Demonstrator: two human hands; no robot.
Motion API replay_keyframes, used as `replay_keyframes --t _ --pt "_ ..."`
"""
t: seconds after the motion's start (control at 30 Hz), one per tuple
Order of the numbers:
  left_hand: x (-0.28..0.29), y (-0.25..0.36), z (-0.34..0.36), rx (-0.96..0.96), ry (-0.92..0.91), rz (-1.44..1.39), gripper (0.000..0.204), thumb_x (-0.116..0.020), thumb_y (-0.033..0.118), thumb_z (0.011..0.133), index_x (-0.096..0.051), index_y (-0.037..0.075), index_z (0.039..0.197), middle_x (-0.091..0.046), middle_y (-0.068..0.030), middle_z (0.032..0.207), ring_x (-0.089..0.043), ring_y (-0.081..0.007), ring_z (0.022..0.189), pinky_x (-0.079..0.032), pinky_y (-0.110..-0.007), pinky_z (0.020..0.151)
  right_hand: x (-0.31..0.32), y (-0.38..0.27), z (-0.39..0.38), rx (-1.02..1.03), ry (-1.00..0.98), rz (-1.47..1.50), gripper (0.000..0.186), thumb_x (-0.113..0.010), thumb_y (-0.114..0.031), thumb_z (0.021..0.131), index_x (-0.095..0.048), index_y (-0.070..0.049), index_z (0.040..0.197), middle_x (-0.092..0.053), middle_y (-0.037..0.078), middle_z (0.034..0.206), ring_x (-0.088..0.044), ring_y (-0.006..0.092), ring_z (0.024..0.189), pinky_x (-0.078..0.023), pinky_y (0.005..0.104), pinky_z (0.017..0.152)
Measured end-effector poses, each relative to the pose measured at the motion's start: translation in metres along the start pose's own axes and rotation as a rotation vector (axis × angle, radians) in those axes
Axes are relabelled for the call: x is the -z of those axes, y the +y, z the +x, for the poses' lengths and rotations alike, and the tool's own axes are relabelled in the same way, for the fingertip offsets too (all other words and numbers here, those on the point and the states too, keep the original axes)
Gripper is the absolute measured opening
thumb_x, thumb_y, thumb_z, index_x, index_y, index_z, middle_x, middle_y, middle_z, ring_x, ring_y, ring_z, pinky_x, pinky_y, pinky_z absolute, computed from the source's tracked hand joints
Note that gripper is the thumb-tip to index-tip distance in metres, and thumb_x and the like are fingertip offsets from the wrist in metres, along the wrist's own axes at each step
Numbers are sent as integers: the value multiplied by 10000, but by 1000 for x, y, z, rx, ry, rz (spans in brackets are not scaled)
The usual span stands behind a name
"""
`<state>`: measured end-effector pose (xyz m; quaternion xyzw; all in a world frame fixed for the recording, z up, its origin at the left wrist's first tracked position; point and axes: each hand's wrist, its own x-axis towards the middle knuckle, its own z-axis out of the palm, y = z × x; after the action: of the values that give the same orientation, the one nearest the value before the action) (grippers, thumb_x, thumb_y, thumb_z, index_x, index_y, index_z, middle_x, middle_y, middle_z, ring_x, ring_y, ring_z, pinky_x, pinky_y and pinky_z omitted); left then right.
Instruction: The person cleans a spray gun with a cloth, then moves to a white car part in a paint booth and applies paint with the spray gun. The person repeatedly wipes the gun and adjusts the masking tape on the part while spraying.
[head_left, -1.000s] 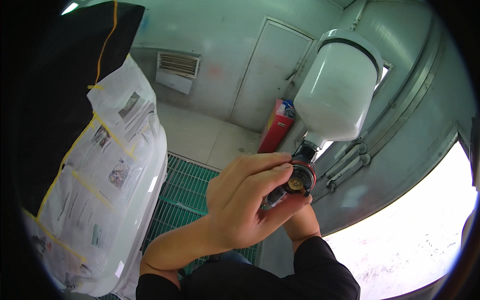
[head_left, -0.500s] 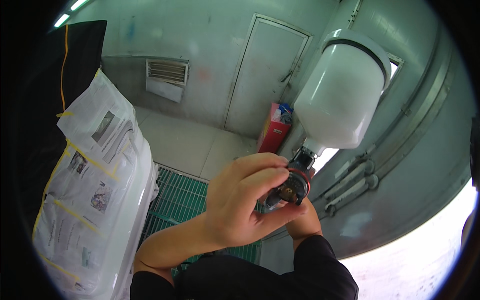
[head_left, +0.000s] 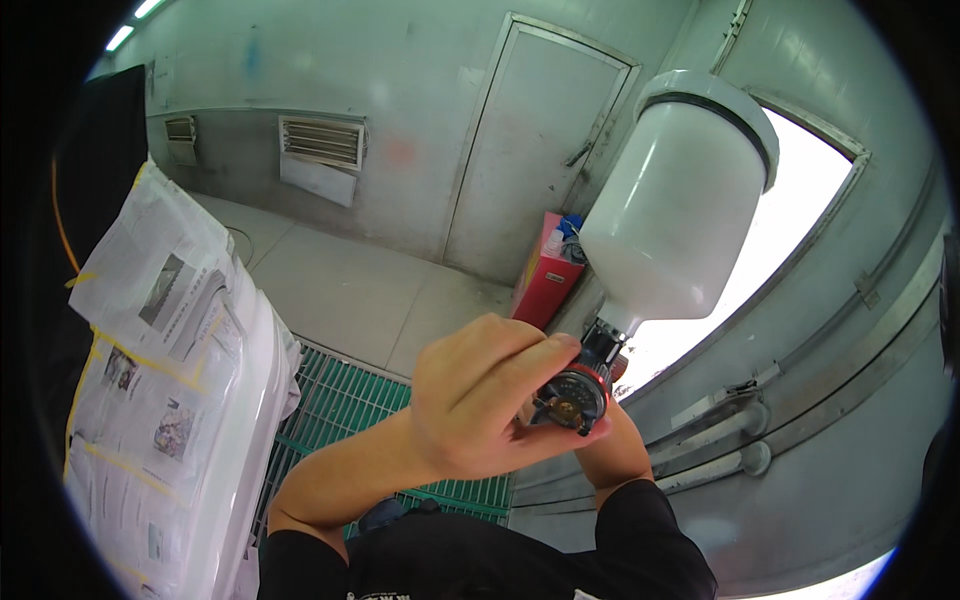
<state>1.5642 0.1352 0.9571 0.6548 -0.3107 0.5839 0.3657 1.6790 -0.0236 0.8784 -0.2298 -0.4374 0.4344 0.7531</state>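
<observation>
A spray gun (head_left: pixel 572 398) with a large white paint cup (head_left: pixel 668 205) is held up in front of me, its dark front end facing me and the cup tilted up to the right. My left hand (head_left: pixel 487 400) closes its fingers and thumb around the front end, by the air cap and a red ring. Behind the gun is my right hand (head_left: pixel 618 425), closed around the gun body. Most of its fingers are hidden by the gun and my left hand. A dark lid band circles the cup's top.
At left stands a white car body panel (head_left: pixel 225 470) masked with newspaper and yellow tape. Green floor grating (head_left: pixel 335 400) lies below. A red box (head_left: pixel 545 285) stands by a closed door (head_left: pixel 530 150). Pipes (head_left: pixel 710 450) run along the right wall beside a bright window (head_left: pixel 800 215).
The view has swung slightly right, showing more of the bright window. The spray gun has shifted a little down and its front end turned more toward me; both hands keep their hold.
</observation>
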Motion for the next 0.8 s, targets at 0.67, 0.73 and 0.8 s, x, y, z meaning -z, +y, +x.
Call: replay_keyframes --t 0.67,0.73,0.8 --pt "19 -398 -169 1224 -177 -289 450 -760 159 845 -548 1 1209 -606 -66 1038 -572 -92 791 -503 -240 701 306 -66 88 37 579 -672 511 -528 -453 982 -501 -50 669 -420 31 503 -392 159 423 -307 319 433" --pt "32 -428 -186 1343 -29 -382 362 -743 142 858 -563 7 1141 -610 -55 1009 -567 -84 793 -495 -240 702 343 -69 101 -11 659 -767 482 -519 -414 992 -503 -50 677 -436 40 520 -400 157 436 -310 315 434" --pt "40 -457 -171 1341 72 -445 268 -720 118 872 -528 36 1040 -612 -59 964 -569 -96 785 -481 -246 692 384 -68 98 -62 758 -802 397 -532 -358 975 -543 -62 710 -483 51 587 -428 129 492 -308 284 453"
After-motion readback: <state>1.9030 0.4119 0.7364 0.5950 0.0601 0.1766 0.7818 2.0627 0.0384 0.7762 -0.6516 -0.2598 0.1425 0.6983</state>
